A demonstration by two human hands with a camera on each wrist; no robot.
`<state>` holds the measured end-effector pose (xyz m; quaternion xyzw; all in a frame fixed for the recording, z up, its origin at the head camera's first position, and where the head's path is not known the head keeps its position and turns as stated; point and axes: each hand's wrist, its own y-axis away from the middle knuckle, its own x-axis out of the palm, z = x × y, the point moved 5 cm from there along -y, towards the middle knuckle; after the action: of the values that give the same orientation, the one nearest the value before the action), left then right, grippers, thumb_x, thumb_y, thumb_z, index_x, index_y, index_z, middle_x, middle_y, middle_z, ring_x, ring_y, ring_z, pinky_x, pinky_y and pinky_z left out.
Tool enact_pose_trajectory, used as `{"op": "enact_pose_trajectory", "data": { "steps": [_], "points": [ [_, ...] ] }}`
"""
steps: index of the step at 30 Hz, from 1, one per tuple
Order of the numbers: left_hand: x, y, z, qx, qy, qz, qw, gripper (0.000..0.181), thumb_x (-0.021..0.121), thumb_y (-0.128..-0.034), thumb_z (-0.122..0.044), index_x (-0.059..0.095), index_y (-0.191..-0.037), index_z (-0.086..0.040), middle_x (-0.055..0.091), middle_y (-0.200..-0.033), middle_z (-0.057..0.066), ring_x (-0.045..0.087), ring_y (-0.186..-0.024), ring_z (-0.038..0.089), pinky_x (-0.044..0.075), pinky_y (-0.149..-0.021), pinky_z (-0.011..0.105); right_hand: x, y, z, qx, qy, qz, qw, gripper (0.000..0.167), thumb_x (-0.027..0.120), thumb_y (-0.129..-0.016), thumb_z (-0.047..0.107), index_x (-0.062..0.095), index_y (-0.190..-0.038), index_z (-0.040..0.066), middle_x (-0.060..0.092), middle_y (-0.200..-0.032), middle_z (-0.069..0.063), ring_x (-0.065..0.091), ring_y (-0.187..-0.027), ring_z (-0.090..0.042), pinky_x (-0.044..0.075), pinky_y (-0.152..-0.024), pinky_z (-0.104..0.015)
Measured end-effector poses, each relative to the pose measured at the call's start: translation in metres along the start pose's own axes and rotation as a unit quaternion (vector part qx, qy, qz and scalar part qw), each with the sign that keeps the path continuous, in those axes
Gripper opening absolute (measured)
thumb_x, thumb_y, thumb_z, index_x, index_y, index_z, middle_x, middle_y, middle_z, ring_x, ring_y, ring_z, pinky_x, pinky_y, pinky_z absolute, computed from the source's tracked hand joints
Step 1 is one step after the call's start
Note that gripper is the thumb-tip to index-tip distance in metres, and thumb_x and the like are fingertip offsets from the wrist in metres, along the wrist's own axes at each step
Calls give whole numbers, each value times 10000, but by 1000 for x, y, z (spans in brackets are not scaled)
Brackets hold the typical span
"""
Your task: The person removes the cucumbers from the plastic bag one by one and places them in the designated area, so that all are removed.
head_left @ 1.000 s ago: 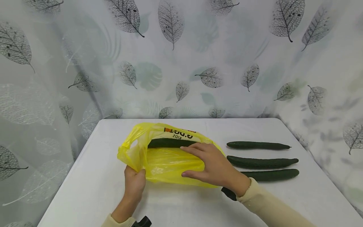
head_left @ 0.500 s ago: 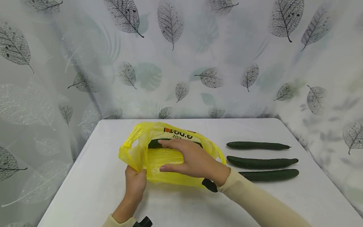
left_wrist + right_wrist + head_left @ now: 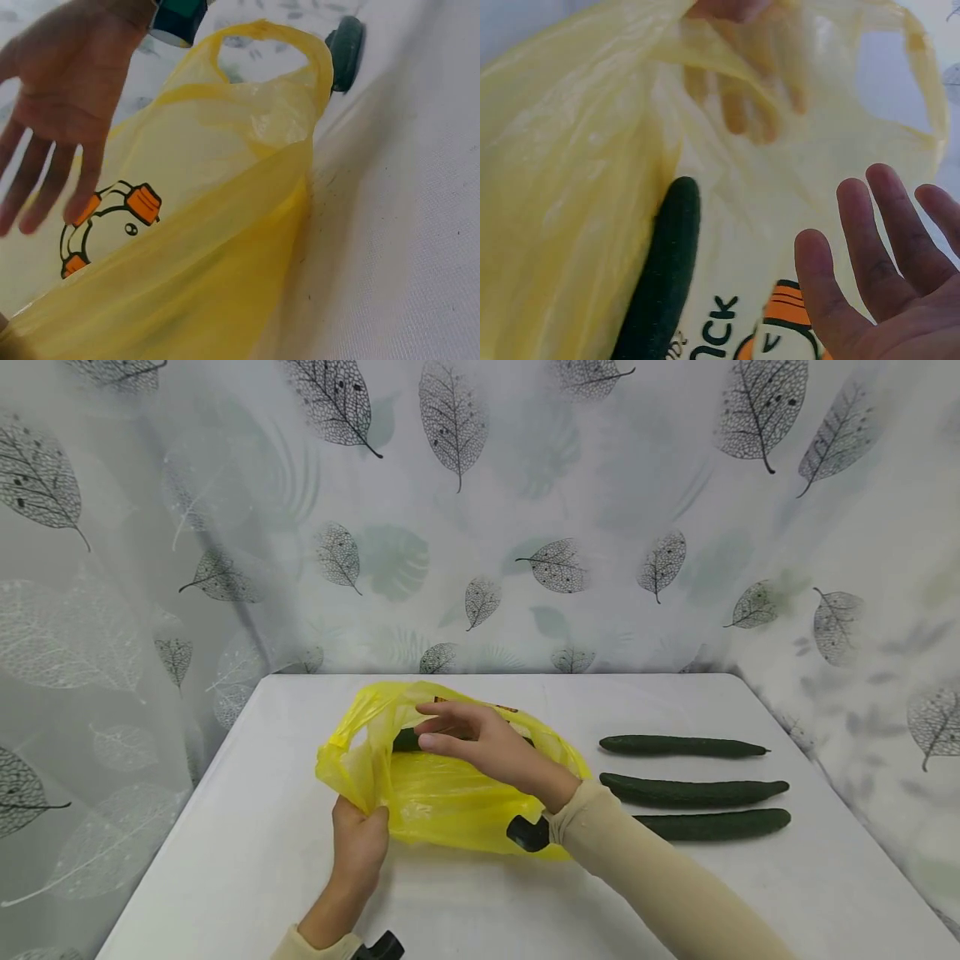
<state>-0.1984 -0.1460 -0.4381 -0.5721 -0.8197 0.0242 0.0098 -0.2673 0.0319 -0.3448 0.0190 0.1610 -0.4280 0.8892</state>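
A yellow plastic bag lies on the table with its mouth held wide. At its near left edge my left hand grips the plastic, thumb outside; in the right wrist view its fingers show through the film. Inside the bag lies a dark green cucumber, partly covered by plastic and, in the head view, by my right hand. That hand hovers over the opening, fingers spread and holding nothing, as the left wrist view also shows.
On the white table, right of the bag, lie three more cucumbers: a far one, a middle one and a near one, which the right sleeve partly hides. A leaf-patterned curtain hangs behind.
My right hand has moved left across the bag's mouth, then lifted a little, away from the cucumber inside. My left hand keeps its grip almost unmoved.
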Motion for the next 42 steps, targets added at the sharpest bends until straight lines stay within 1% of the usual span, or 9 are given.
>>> {"op": "enact_pose_trajectory", "data": {
  "steps": [4,9,14,19,24,29,33,38,42],
  "points": [
    [0,-1,2,-78,-13,45,10000,465,414,-864,142,436,-1317,35,518,-1149,146,511,-987,231,458,-836,214,6,-10,-18,410,75,-120,9991,548,711,-930,430,552,-1437,295,673,-1234,83,596,-1151,-129,478,-979,-368],
    [0,-1,3,-59,-110,-12,9999,464,413,-853,143,449,-1305,45,531,-1146,144,513,-986,224,449,-833,211,8,-17,-36,754,197,-411,9961,596,723,-915,449,550,-1448,246,681,-1225,65,591,-1159,-140,471,-990,-414],
    [0,-1,2,41,-196,-92,9998,473,416,-834,148,464,-1296,62,552,-1137,148,515,-976,210,435,-823,209,4,-22,-53,865,893,-703,9897,654,739,-889,485,548,-1455,220,642,-1318,-24,559,-1226,-226,449,-1019,-452],
    [1,-2,2,48,-181,-110,9998,482,420,-826,150,463,-1299,67,550,-1147,148,507,-977,204,430,-820,204,-1,-25,-67,961,1631,-862,9781,679,743,-884,490,546,-1462,192,603,-1381,-65,509,-1304,-287,417,-1052,-482],
    [1,-2,2,36,-220,-133,9997,466,420,-824,145,466,-1282,70,547,-1132,148,499,-967,206,426,-813,204,-6,-26,-78,1146,2005,-1043,9674,643,742,-894,461,564,-1452,196,584,-1413,-10,488,-1336,-273,407,-1067,-480],
    [2,-2,3,13,-251,-132,9996,452,416,-825,141,465,-1269,69,547,-1116,149,507,-955,208,434,-805,206,-11,-31,-90,1081,2254,-1189,9609,562,747,-915,360,599,-1420,163,573,-1426,5,477,-1349,-242,399,-1081,-443],
    [2,-1,2,18,-253,-146,9996,449,417,-823,143,465,-1263,74,548,-1113,149,509,-947,202,435,-800,203,-14,-33,-98,1097,2587,-1287,9510,531,756,-910,345,621,-1396,178,573,-1427,-8,477,-1352,-254,393,-1087,-447],
    [2,-1,3,0,-198,-136,9997,436,419,-823,145,466,-1251,78,550,-1099,150,520,-930,203,451,-782,209,-16,-34,-104,1086,3121,-1350,9341,496,771,-889,374,666,-1345,210,599,-1393,-37,519,-1311,-275,402,-1074,-467],
    [3,-1,3,-2,-174,-137,9998,437,414,-816,148,468,-1243,80,550,-1093,156,521,-934,220,453,-782,212,-17,-38,-108,1121,3573,-1280,9184,507,768,-880,422,674,-1338,224,613,-1375,-47,550,-1271,-298,408,-1042,-527]
  ]
}}
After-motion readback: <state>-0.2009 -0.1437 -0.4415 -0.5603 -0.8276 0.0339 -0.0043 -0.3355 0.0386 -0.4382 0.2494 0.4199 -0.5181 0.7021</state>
